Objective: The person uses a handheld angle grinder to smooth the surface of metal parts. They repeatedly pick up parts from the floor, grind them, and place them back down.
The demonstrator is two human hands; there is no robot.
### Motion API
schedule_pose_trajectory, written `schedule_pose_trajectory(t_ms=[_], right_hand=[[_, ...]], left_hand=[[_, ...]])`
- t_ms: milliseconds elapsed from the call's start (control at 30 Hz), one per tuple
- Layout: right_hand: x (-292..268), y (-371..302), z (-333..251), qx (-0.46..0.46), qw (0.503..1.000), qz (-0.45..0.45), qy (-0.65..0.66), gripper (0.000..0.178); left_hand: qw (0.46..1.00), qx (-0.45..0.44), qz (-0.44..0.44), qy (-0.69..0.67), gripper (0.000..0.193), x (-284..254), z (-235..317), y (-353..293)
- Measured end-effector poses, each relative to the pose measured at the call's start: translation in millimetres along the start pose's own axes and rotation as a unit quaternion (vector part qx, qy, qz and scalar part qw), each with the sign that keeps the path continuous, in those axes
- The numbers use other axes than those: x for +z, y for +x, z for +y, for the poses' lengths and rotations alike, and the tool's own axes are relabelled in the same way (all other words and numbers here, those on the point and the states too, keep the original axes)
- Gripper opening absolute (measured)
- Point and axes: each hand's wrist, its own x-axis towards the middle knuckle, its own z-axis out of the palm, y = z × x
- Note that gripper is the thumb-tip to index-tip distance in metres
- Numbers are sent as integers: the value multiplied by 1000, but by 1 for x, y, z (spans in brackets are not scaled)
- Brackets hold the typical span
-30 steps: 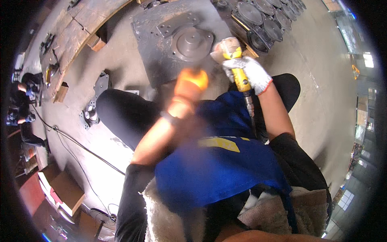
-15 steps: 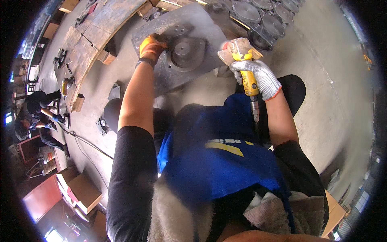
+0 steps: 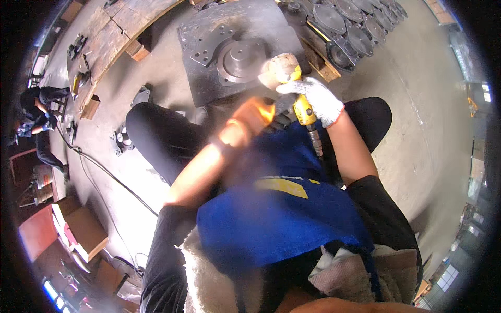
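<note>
Metal parts, wooden bench and yellow tool mark a workshop.

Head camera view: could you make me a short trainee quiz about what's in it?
1. What does the white-gloved right hand hold?
2. True or false: the left hand wears a white glove.
3. The curved drilled plate lies on: A) the floor; B) the dark metal slab; C) the wooden table.

Key: 1. A yellow angle grinder. 2. False; its glove is orange. 3. B.
</note>
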Motion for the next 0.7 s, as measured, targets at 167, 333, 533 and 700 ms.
schedule_pose_trajectory(t_ms=[167, 333, 533, 700], right_hand=[[0, 17, 14, -93, 982, -78, -144, 32], [3, 23, 16, -101, 972, -88, -195, 32], [16, 32, 11, -101, 969, -97, -203, 32], [24, 28, 5, -62, 985, -81, -141, 33]], left_hand=[[967, 186, 57, -161, 21, 38, -18, 3], [987, 142, 8, -71, 30, 29, -34, 1], [972, 136, -82, -174, 27, 46, -138, 35], [973, 189, -22, -133, 24, 34, -91, 20]])
